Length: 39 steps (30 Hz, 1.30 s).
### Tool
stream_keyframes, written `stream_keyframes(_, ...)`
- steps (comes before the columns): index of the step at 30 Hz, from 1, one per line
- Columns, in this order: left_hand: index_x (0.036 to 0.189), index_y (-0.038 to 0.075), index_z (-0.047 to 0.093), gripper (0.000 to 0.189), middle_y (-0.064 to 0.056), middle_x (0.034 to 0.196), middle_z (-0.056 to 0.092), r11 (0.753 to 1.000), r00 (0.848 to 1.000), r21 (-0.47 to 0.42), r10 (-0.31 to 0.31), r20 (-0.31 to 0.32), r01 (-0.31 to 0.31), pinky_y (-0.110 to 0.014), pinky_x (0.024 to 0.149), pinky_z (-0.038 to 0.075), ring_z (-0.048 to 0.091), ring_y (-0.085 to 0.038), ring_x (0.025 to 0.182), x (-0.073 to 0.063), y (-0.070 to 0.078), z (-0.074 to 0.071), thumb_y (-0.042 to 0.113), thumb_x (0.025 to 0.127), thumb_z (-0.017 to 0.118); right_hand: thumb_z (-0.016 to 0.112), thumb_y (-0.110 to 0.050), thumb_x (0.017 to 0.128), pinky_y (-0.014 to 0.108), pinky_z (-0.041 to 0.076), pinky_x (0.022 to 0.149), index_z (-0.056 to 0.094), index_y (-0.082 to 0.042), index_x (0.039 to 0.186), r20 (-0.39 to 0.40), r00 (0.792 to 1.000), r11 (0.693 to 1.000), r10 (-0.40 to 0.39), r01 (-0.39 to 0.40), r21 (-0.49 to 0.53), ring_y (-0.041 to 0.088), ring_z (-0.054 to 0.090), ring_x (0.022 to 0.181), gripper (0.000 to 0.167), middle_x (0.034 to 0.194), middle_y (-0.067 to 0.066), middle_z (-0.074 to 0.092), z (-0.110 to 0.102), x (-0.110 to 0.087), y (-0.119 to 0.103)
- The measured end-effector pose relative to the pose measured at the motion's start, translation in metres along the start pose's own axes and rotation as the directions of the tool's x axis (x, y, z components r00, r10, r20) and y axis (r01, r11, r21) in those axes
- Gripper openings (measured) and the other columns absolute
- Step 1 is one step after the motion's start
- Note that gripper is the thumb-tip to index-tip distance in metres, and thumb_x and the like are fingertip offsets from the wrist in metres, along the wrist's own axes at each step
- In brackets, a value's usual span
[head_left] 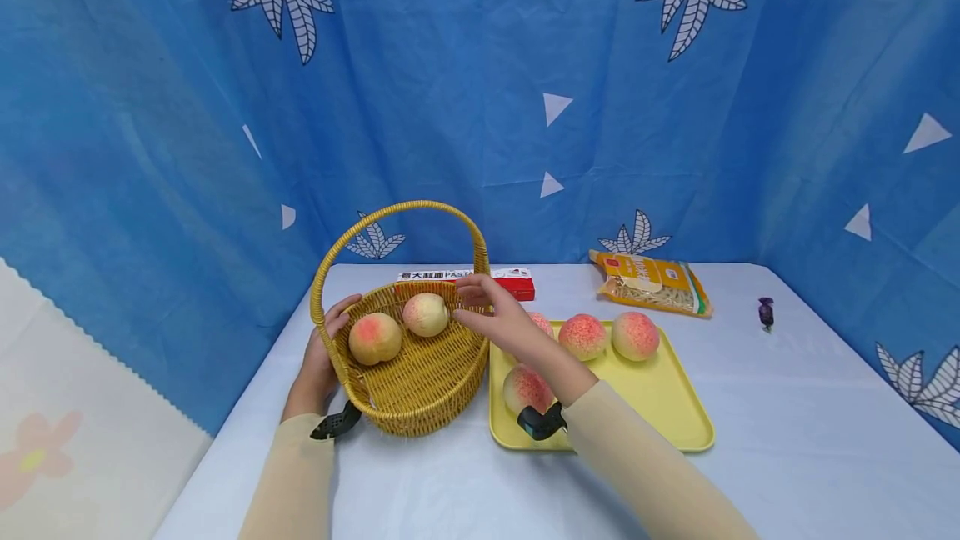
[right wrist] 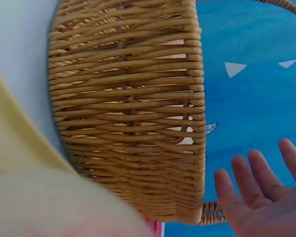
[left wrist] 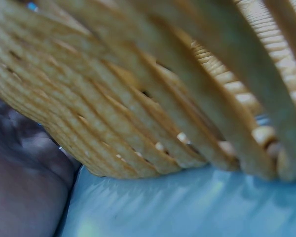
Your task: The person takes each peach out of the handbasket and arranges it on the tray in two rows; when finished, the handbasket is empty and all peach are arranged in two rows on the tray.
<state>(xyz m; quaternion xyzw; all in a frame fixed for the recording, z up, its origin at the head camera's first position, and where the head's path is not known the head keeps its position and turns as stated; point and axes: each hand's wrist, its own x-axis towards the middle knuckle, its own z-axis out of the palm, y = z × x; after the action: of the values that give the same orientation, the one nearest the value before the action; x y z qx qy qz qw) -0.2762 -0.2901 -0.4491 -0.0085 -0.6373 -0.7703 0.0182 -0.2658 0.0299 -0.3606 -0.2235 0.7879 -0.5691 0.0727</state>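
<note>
A wicker basket with a tall arched handle holds two peaches: a tan one with a red blush at its left and a paler one toward the back. Against the basket's left side rests my left hand, its fingers along the outer rim; the left wrist view shows the palm beside the woven wall, fingers hidden. My right hand is over the basket's right rim, close to the paler peach, holding nothing. Its fingers are spread and extended in the right wrist view.
Right of the basket, a yellow tray carries several pink-speckled peaches, partly under my right forearm. Behind are a red-and-white pasta box and an orange noodle packet. A purple-wrapped candy lies far right. Blue curtain encloses the back.
</note>
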Motion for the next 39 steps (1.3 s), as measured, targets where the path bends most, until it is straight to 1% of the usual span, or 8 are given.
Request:
stream_keyframes(3, 0.156, 0.016, 0.033, 0.050, -0.001, 0.145, 0.046, 1.000, 1.000, 0.004, -0.007, -0.005, 0.007, -0.016, 0.098, 0.046, 0.053, -0.004, 0.123, -0.002, 0.003, 0.001, 0.032, 0.108, 0.039, 0.068, -0.029, 0.094, 0.048, 0.048, 0.106, 0.048, -0.024, 0.142, 0.021, 0.999, 0.999, 0.036, -0.035, -0.013, 0.024, 0.050, 0.135, 0.052, 0.144, 0.002, 0.053, 0.004, 0.009, -0.004)
stream_keyframes(7, 0.155, 0.017, 0.034, 0.051, 0.003, 0.141, 0.049, 1.000, 1.000, -0.001, -0.024, -0.016, 0.024, -0.016, 0.098, 0.046, 0.054, -0.003, 0.122, -0.003, 0.002, 0.001, 0.033, 0.107, 0.041, 0.069, -0.032, 0.093, 0.050, 0.045, 0.109, 0.046, -0.022, 0.144, 0.050, 0.996, 0.997, 0.071, -0.069, -0.028, 0.027, 0.047, 0.138, 0.057, 0.149, 0.007, 0.048, 0.009, 0.019, -0.003)
stream_keyframes(12, 0.154, 0.019, 0.035, 0.050, 0.004, 0.141, 0.048, 0.999, 0.999, -0.009, -0.031, -0.023, 0.031, -0.015, 0.098, 0.045, 0.052, -0.004, 0.123, -0.001, -0.002, -0.001, 0.035, 0.107, 0.041, 0.069, -0.031, 0.093, 0.050, 0.045, 0.110, 0.048, -0.023, 0.142, 0.049, 0.995, 0.994, 0.091, -0.088, -0.060, 0.029, 0.046, 0.139, 0.054, 0.150, 0.011, 0.046, 0.017, 0.031, 0.004)
stream_keyframes(18, 0.155, 0.017, 0.034, 0.049, 0.002, 0.140, 0.049, 1.000, 1.000, 0.000, -0.018, -0.013, 0.018, -0.016, 0.097, 0.046, 0.053, -0.004, 0.122, -0.009, 0.008, 0.005, 0.031, 0.108, 0.040, 0.070, -0.028, 0.093, 0.050, 0.044, 0.109, 0.047, -0.017, 0.144, 0.058, 0.996, 0.989, 0.065, -0.057, -0.135, 0.032, 0.047, 0.138, 0.057, 0.150, 0.014, 0.047, 0.024, 0.044, 0.009)
stream_keyframes(23, 0.155, 0.017, 0.034, 0.049, 0.000, 0.143, 0.047, 1.000, 1.000, 0.015, -0.023, -0.011, 0.023, -0.016, 0.098, 0.045, 0.052, -0.004, 0.123, -0.013, 0.014, 0.010, 0.030, 0.108, 0.039, 0.072, -0.028, 0.091, 0.049, 0.044, 0.110, 0.045, -0.011, 0.146, 0.074, 0.996, 0.970, 0.040, -0.021, -0.242, 0.033, 0.049, 0.135, 0.063, 0.146, 0.017, 0.049, 0.029, 0.053, 0.011)
stream_keyframes(27, 0.156, 0.017, 0.032, 0.050, -0.004, 0.149, 0.042, 0.999, 1.000, 0.024, -0.028, -0.010, 0.028, -0.016, 0.098, 0.045, 0.051, -0.004, 0.123, -0.012, 0.015, 0.010, 0.030, 0.108, 0.038, 0.072, -0.027, 0.092, 0.047, 0.045, 0.109, 0.044, -0.010, 0.147, 0.082, 0.996, 0.952, 0.040, -0.013, -0.307, 0.033, 0.051, 0.133, 0.064, 0.143, 0.017, 0.052, 0.031, 0.058, 0.011)
stream_keyframes(34, 0.157, 0.013, 0.029, 0.052, -0.006, 0.149, 0.041, 1.000, 1.000, 0.012, -0.010, 0.003, 0.010, -0.016, 0.098, 0.046, 0.052, -0.005, 0.123, -0.010, 0.014, 0.010, 0.029, 0.108, 0.037, 0.070, -0.027, 0.092, 0.042, 0.048, 0.106, 0.040, -0.010, 0.151, 0.122, 0.990, 0.930, 0.071, -0.022, -0.367, 0.028, 0.056, 0.124, 0.068, 0.138, 0.015, 0.057, 0.031, 0.065, 0.012)
stream_keyframes(39, 0.157, 0.016, 0.030, 0.050, -0.006, 0.151, 0.040, 0.999, 0.999, 0.018, -0.031, -0.010, 0.031, -0.015, 0.098, 0.045, 0.048, -0.008, 0.128, -0.011, 0.015, 0.010, 0.029, 0.108, 0.036, 0.069, -0.027, 0.093, 0.042, 0.047, 0.108, 0.039, -0.011, 0.153, 0.142, 0.986, 0.920, 0.083, -0.021, -0.392, 0.026, 0.055, 0.128, 0.069, 0.146, 0.012, 0.053, 0.035, 0.068, 0.016)
